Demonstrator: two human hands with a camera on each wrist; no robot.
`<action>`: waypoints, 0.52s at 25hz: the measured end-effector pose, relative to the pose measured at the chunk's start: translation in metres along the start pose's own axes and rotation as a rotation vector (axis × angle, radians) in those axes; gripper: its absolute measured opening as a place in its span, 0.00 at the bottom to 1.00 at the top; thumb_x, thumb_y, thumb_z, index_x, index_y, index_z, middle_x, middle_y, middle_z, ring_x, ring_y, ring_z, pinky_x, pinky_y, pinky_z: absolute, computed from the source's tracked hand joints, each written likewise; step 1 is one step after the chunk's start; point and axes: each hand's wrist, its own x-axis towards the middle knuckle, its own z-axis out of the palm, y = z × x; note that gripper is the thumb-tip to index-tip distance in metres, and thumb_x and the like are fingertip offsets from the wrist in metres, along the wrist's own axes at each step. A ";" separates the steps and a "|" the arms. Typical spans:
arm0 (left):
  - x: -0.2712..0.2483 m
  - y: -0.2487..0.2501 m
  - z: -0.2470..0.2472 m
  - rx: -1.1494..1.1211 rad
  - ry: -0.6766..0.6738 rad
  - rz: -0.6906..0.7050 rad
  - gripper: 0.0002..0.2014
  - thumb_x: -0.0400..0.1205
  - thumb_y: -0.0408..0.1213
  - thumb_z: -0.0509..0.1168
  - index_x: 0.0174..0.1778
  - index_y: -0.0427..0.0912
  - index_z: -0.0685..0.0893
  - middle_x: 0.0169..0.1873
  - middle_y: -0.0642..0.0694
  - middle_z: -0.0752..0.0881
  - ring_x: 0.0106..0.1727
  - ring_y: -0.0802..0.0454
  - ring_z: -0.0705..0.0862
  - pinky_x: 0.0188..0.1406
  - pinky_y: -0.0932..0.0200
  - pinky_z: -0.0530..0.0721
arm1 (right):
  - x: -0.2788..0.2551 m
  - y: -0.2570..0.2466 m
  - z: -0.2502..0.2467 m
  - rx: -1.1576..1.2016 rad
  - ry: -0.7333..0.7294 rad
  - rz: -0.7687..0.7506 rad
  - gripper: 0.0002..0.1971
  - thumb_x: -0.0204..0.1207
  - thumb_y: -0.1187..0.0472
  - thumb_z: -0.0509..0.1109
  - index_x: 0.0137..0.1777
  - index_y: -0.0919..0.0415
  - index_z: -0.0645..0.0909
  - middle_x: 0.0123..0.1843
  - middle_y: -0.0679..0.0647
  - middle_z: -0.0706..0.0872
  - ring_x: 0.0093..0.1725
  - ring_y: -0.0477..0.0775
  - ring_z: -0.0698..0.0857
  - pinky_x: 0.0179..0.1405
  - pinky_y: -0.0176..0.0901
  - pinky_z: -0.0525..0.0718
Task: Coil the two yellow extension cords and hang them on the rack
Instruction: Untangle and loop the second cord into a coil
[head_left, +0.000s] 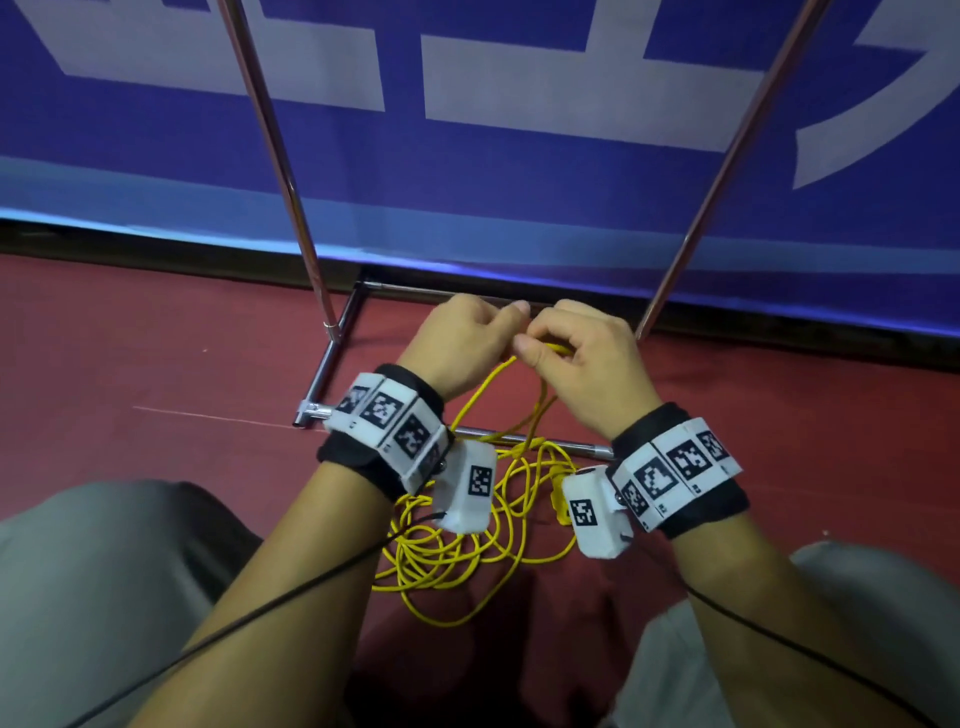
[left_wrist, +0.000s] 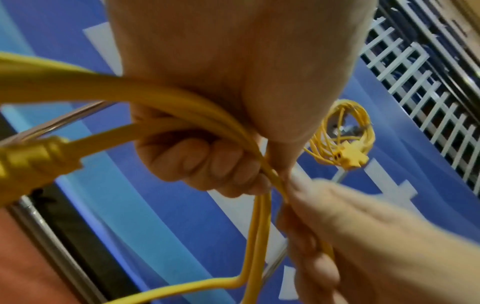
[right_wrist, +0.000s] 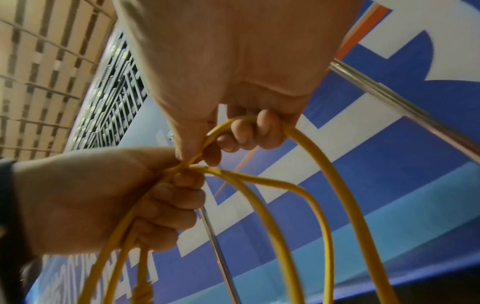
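Cord (head_left: 498, 379) within both hands' (head_left: 467, 338) curled fingers (left_wrist: 221, 164)

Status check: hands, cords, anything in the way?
Left hand grips gathered loops of cord; right hand pinches next loop. Rest tangled on floor. Other cord coiled, hung on rack. Nothing blocking.

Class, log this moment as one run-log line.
left hand: grips cord loops | right hand: pinches next loop | rest of cord: floor | other cord: coiled, hung
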 end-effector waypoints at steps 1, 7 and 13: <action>0.000 0.001 0.003 0.025 0.022 -0.008 0.29 0.88 0.49 0.60 0.24 0.34 0.79 0.21 0.42 0.74 0.24 0.47 0.69 0.31 0.53 0.67 | 0.000 -0.002 0.002 0.012 -0.005 0.003 0.12 0.75 0.53 0.71 0.36 0.60 0.83 0.32 0.53 0.77 0.32 0.45 0.72 0.34 0.36 0.68; 0.002 -0.004 -0.011 -0.286 0.033 -0.085 0.29 0.87 0.49 0.63 0.18 0.46 0.67 0.14 0.51 0.64 0.17 0.53 0.58 0.19 0.61 0.57 | 0.001 0.014 -0.021 -0.224 -0.258 0.212 0.23 0.65 0.34 0.74 0.56 0.45 0.79 0.50 0.41 0.76 0.41 0.43 0.78 0.46 0.45 0.78; 0.004 -0.018 -0.020 -0.510 -0.164 -0.176 0.26 0.84 0.50 0.67 0.23 0.51 0.62 0.18 0.54 0.59 0.21 0.56 0.53 0.19 0.65 0.49 | 0.005 0.024 -0.014 -0.361 -0.207 0.160 0.09 0.76 0.49 0.71 0.39 0.49 0.75 0.31 0.46 0.78 0.43 0.60 0.81 0.45 0.48 0.75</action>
